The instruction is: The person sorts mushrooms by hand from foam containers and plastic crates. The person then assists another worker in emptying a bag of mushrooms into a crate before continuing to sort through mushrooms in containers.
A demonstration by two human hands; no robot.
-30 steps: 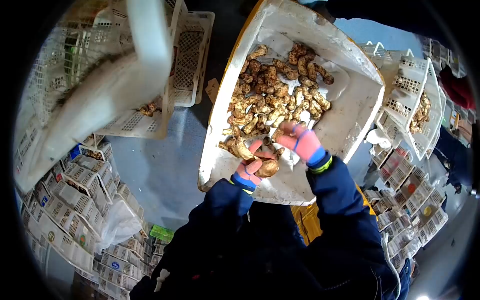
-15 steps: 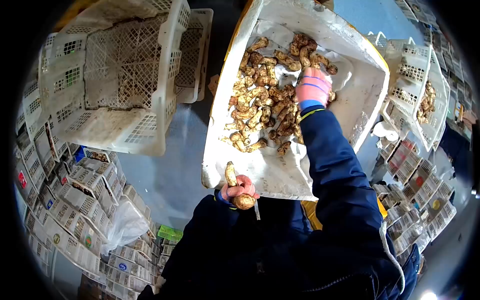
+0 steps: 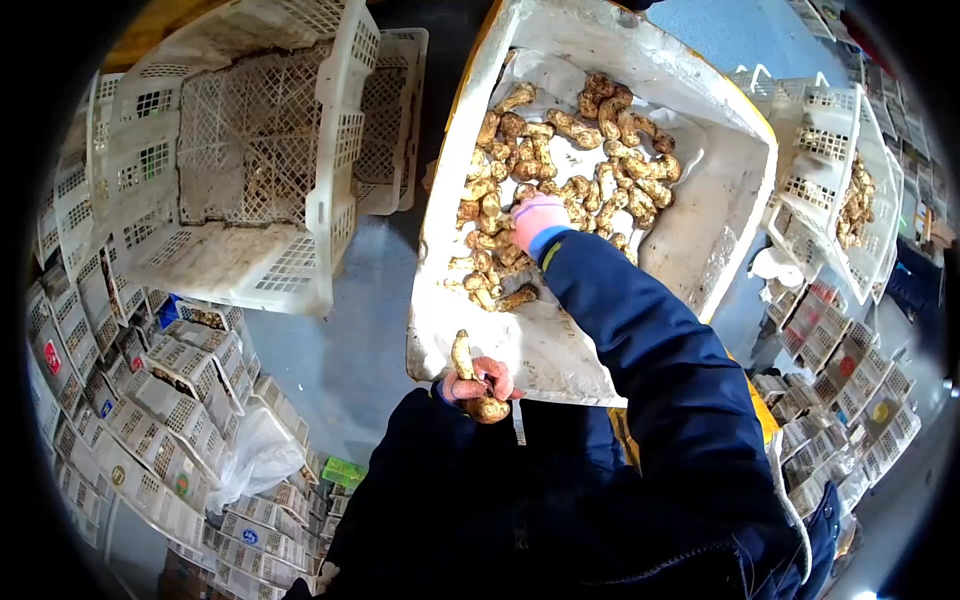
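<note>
A white foam box [image 3: 725, 225] with a yellow outer edge holds many brown, knobbly mushrooms [image 3: 575, 128] on a pale lining. My right hand [image 3: 538, 218], in a pink glove with a blue cuff, reaches down among the mushrooms at the box's middle. Its fingers point away from me and are mostly hidden, so I cannot see whether they grip one. Just outside the near left corner of the box, my left hand [image 3: 493, 376], also in a pink glove, is closed round a mushroom [image 3: 487, 410]. The pale stem sticks up past the fingers and the round cap hangs below them.
At left, a big white plastic crate [image 3: 230, 255] lies tilted, its lattice bottom dirty, with another crate [image 3: 385, 130] behind it. Stacked crates [image 3: 150, 430] fill the lower left beside a clear plastic bag [image 3: 255, 450]. More crates [image 3: 830, 130] stand at right, one with mushrooms.
My right hand has moved left and nearer within the box, from the right side of the pile to its middle. Mushrooms show on the right, where fewer showed before. My left hand keeps its mushroom.
</note>
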